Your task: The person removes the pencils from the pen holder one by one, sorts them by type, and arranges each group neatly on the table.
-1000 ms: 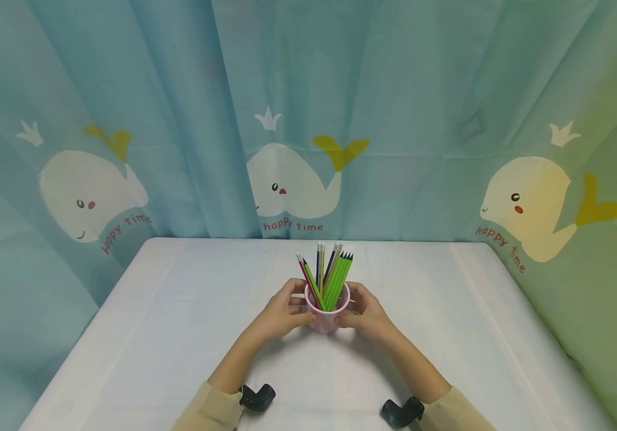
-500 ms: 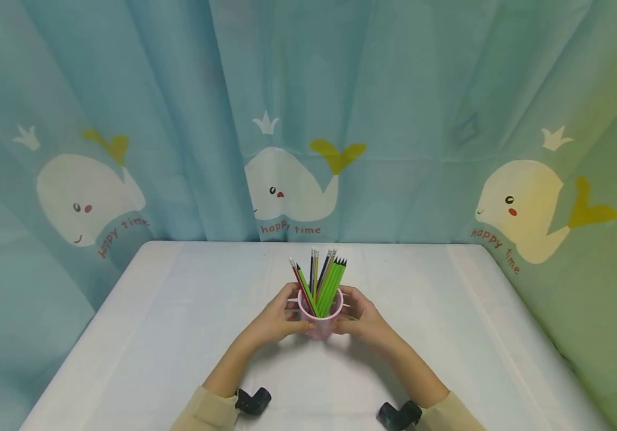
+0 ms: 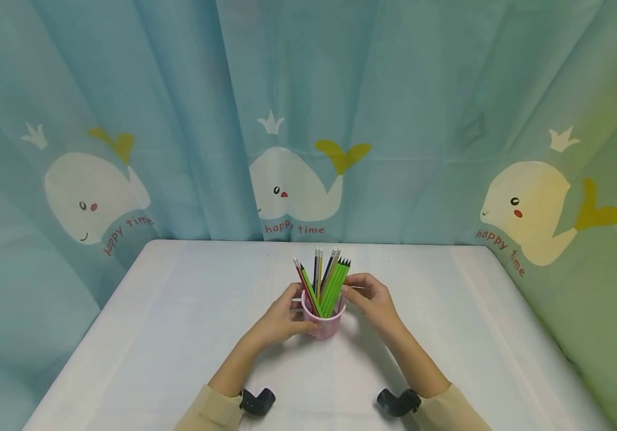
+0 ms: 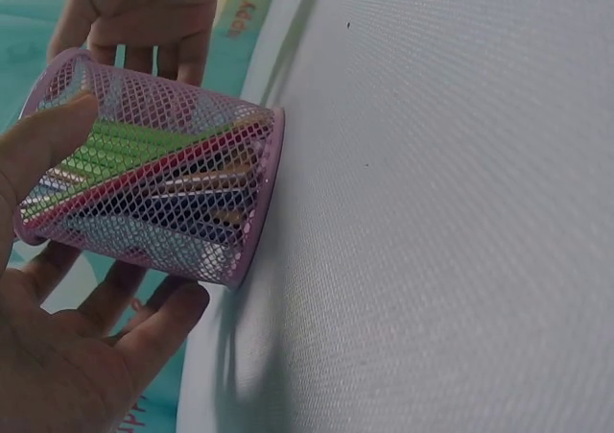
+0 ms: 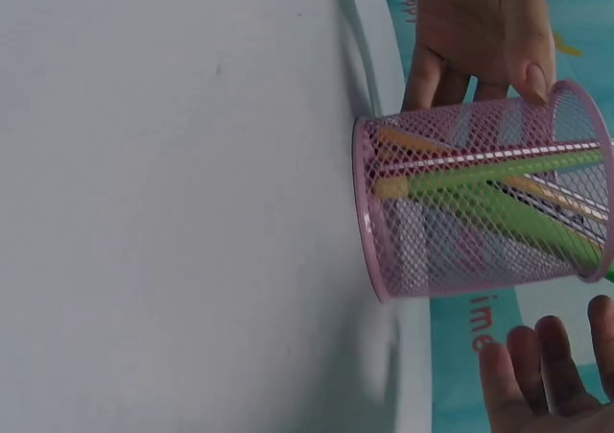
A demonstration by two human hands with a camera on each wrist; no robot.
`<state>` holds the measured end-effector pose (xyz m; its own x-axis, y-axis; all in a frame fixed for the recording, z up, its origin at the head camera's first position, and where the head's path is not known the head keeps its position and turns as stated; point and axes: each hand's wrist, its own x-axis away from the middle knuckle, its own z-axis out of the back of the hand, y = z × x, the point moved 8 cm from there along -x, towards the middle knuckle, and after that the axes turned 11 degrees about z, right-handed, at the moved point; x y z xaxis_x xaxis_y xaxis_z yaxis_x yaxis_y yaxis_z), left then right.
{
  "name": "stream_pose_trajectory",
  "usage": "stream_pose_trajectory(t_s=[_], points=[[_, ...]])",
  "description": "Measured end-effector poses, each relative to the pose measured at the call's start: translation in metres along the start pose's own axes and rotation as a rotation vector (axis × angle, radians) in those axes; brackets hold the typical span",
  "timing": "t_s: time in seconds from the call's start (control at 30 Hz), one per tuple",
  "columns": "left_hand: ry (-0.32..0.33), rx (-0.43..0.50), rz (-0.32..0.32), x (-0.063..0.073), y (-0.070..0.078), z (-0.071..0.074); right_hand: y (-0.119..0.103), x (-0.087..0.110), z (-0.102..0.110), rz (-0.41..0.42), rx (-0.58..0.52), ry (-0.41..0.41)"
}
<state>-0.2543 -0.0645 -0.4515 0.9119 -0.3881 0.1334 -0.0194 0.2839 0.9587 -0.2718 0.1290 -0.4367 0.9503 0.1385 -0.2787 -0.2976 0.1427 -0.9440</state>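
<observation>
Plainly, the cup (image 3: 330, 328) stands upright between the two hands, over the middle of the table (image 3: 179, 335); whether its base touches the cloth I cannot tell. It is pink mesh, and the pencils' lower ends show through its wall, crossing at a slant. Several green pencils (image 3: 335, 287) lean right, black points up, while one more green and a red pencil (image 3: 302, 276) lean left. Dark pencils (image 3: 316, 263) and a yellow one rise behind them, white erasers up.

The left hand (image 3: 278, 320) grips the cup's left side, thumb pressed on the wall, fingers round the back and partly hidden by it. The right hand (image 3: 375, 302) is beside the right rim, its fingers loosely extended and apart from the wall in the right wrist view; I cannot tell whether its thumb touches the rim. The green pencils cover some of its fingertips in the head view. Past the table hangs a blue curtain (image 3: 411, 90) with whale prints (image 3: 298, 185).
</observation>
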Motion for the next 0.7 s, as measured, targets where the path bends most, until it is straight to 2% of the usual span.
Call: stream_pose_trajectory(t_s=[0.23,0.37,0.7], points=[[-0.002,0.0,-0.01,0.001,0.001,0.0,0.001,-0.005,-0.004,-0.002,0.08,0.084],[0.005,-0.01,0.0,0.001,0.001,0.0,-0.002,-0.006,-0.004,-0.006,0.09,0.105],[0.019,-0.021,0.008,-0.001,-0.002,-0.001,-0.02,-0.005,0.006,0.009,-0.049,0.134]])
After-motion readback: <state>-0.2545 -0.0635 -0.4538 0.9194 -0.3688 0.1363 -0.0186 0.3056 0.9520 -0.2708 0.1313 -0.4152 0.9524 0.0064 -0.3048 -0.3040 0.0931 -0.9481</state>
